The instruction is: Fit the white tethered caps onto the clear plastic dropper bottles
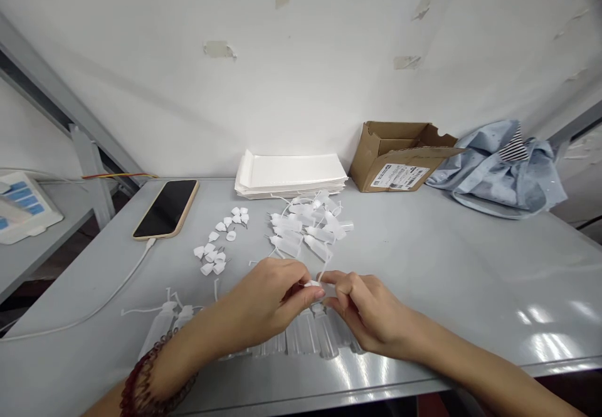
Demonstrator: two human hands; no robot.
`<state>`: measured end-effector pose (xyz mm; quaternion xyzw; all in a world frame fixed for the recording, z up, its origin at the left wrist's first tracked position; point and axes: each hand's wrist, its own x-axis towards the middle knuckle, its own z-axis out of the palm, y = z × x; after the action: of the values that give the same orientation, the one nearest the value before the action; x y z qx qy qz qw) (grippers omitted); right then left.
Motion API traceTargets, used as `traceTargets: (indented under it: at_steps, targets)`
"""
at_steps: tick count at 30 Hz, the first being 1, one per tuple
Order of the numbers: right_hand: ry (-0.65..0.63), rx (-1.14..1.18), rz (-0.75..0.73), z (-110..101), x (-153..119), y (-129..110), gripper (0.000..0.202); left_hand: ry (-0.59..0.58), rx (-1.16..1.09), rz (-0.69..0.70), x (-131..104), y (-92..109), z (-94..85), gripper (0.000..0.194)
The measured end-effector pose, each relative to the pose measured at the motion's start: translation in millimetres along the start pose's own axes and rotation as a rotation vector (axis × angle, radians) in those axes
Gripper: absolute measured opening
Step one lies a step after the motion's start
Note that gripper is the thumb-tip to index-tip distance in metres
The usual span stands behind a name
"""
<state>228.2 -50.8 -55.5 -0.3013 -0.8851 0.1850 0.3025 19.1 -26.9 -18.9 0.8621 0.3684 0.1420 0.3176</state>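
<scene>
Close together over the front middle of the table, both hands are closed on one small piece. My left hand (275, 295) pinches a white cap (312, 284) between thumb and fingers. From the right, the fingers of my right hand (369, 310) grip a small translucent squeeze bottle (330, 290), mostly hidden by them; a thin white strap rises beside it. Below the hands lies a row of clear bottles (301, 334) along the front edge, some with strap caps, partly covered by my left forearm. Just beyond is a heap of needle-tipped bottles (286, 235). Loose white needle caps (219, 258) lie scattered to the left.
A stack of white trays or sheets (291, 171) sits against the wall, beside an open cardboard box (399, 160). Crumpled blue cloth (508, 175) lies at the back right. A phone (167, 209) with its white charging cable (117, 291) is on the left.
</scene>
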Motion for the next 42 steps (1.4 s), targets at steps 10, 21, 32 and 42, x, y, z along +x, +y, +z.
traceTargets:
  at_steps: [10, 21, 32, 42]
  targets:
    - [-0.111, 0.368, 0.321, -19.6, 5.7, -8.4, 0.024, 0.000, -0.019, 0.131, -5.6, 0.6, -0.8, 0.017]
    - [-0.397, 1.474, 0.458, -16.0, 5.2, -0.9, 0.051, -0.108, -0.284, 0.269, -12.5, 21.1, -13.0, 0.015]
    - [-0.227, 0.457, 0.396, -14.1, 0.6, -16.8, 0.021, -0.021, -0.096, -0.132, -5.6, 10.6, -7.0, 0.040]
    - [-0.087, 0.382, 0.372, -14.4, 7.1, -3.8, 0.026, 0.102, -0.209, -0.239, -1.2, 10.5, -5.7, 0.030]
